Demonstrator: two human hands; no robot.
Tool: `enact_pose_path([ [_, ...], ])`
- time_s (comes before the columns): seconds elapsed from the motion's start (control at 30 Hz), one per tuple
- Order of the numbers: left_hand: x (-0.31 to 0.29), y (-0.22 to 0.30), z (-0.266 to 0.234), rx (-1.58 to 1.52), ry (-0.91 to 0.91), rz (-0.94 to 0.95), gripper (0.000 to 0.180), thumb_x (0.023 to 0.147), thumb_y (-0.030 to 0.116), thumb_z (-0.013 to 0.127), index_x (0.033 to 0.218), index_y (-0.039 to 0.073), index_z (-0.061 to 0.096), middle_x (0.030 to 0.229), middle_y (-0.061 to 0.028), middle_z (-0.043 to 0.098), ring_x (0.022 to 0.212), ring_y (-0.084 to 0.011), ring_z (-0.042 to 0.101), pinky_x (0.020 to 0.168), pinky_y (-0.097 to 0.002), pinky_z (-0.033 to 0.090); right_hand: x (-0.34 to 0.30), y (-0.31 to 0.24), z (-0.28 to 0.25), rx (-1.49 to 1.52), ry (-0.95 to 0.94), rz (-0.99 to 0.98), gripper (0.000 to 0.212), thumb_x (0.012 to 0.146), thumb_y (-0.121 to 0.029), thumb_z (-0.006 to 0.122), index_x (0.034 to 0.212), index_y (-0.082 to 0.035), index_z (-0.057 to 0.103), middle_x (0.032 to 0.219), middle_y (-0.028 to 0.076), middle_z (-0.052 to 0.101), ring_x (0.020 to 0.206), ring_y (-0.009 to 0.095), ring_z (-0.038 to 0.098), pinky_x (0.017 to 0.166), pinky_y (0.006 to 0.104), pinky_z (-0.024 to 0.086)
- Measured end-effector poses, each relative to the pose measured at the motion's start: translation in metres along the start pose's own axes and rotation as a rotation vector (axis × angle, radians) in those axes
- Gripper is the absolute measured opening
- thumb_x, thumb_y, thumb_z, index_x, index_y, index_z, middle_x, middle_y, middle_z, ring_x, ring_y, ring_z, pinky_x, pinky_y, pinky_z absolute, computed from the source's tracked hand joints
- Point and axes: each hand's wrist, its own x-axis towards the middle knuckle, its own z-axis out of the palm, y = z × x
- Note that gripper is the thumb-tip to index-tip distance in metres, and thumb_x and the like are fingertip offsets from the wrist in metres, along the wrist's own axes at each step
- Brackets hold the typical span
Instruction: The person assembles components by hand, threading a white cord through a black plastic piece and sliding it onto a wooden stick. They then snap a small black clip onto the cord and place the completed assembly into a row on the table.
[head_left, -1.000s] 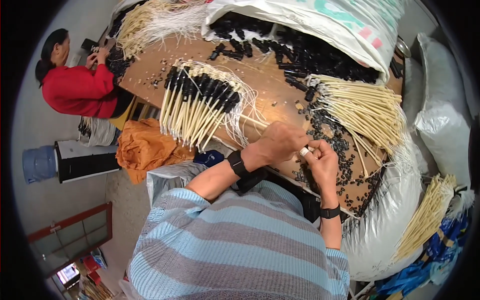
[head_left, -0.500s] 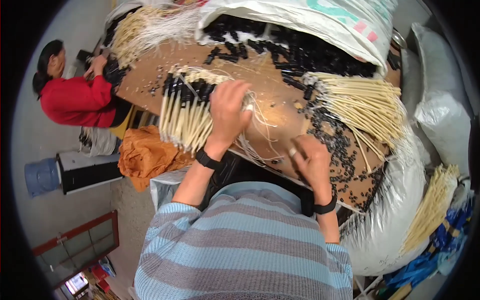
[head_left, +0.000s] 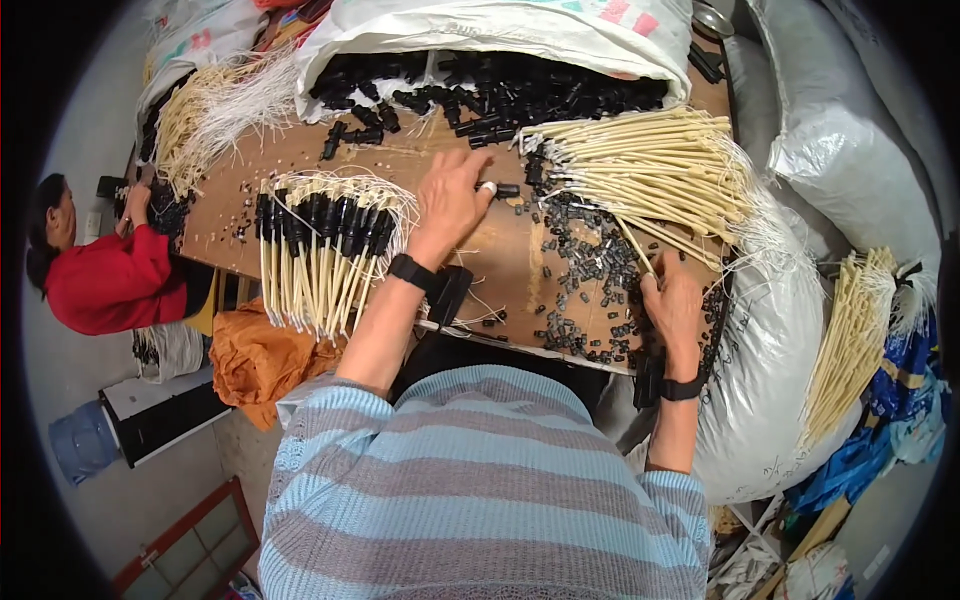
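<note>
My left hand [head_left: 447, 207] is over the middle of the brown table, fingers stretched out and thumb apart. White wrapping covers the thumb's tip, right beside a short black cylindrical connector [head_left: 508, 190]; whether they touch is unclear. At the right, my right hand [head_left: 673, 305] has thumb and fingers closed at the near end of a thin cream sleeved wire [head_left: 635, 245]. That wire slants out of a large bundle of cream sleeved wires [head_left: 650, 160]. Left of my left hand lies a batch of cream sleeved wires with black connectors [head_left: 325, 240], their thin white leads trailing.
Small black pieces [head_left: 585, 290] are scattered before my right hand. A white sack [head_left: 480, 30] spills black connectors [head_left: 560, 90] at the back. Full sacks [head_left: 760, 380] crowd the right edge. A person in red [head_left: 115, 275] works at the far left; orange cloth [head_left: 260, 360] hangs nearby.
My left hand has left the wire batch and moved toward the black connector. My right hand has shifted right to the loose cream wire. The view has swung to the right.
</note>
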Motion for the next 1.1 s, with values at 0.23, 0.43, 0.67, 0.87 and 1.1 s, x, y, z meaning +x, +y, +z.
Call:
enact_pose_path([
  [0.23, -0.008, -0.017, 0.014, 0.047, -0.187, 0.199, 0.037, 0.076, -0.003, 0.055, 0.105, 0.014, 0.071, 0.109, -0.0082, 0.063, 0.100, -0.0304, 0.056, 0.085, -0.0378, 0.050, -0.011, -0.034, 0.000, 0.367, -0.191, -0.170, 0.025, 0.087, -0.013, 0.060, 0.111, -0.007, 0.065, 0.075, 0.016, 0.065, 0.064, 0.027, 0.063, 0.061, 0.0340, 0.046],
  [0.43, -0.029, -0.012, 0.003, 0.020, -0.104, 0.124, 0.034, 0.078, -0.003, 0.051, 0.098, 0.013, 0.074, 0.096, -0.0126, 0.064, 0.098, -0.0308, 0.058, 0.078, -0.0393, 0.051, -0.016, -0.051, 0.011, 0.329, -0.195, -0.024, 0.025, 0.087, -0.020, 0.060, 0.110, -0.014, 0.067, 0.076, 0.017, 0.065, 0.071, 0.037, 0.063, 0.062, 0.0426, 0.048],
  [0.67, -0.045, -0.009, 0.007, -0.180, -0.077, 0.195, 0.026, 0.072, 0.018, 0.066, 0.096, 0.009, 0.072, 0.101, -0.0156, 0.064, 0.091, -0.0342, 0.061, 0.080, -0.0405, 0.050, -0.018, -0.057, 0.020, 0.302, -0.175, -0.018, 0.025, 0.086, -0.019, 0.060, 0.109, -0.014, 0.068, 0.073, 0.017, 0.065, 0.069, 0.038, 0.063, 0.062, 0.0430, 0.048],
  [0.87, -0.048, 0.018, -0.018, -0.047, -0.007, 0.045, 0.037, 0.069, 0.013, 0.067, 0.106, 0.010, 0.066, 0.101, -0.0124, 0.060, 0.090, -0.0325, 0.058, 0.080, -0.0400, 0.048, -0.025, -0.053, 0.018, 0.386, -0.149, 0.047, 0.025, 0.086, -0.014, 0.060, 0.109, -0.008, 0.067, 0.070, 0.014, 0.063, 0.059, 0.022, 0.060, 0.059, 0.0332, 0.046],
  [1.1, -0.053, -0.001, 0.014, -0.103, -0.039, 0.236, 0.030, 0.067, 0.005, 0.068, 0.097, 0.007, 0.064, 0.088, -0.0091, 0.060, 0.081, -0.0247, 0.059, 0.071, -0.0349, 0.049, -0.025, -0.057, 0.019, 0.345, -0.231, 0.087, 0.024, 0.087, -0.013, 0.061, 0.109, -0.006, 0.067, 0.069, 0.008, 0.061, 0.059, 0.012, 0.053, 0.057, 0.0272, 0.043],
])
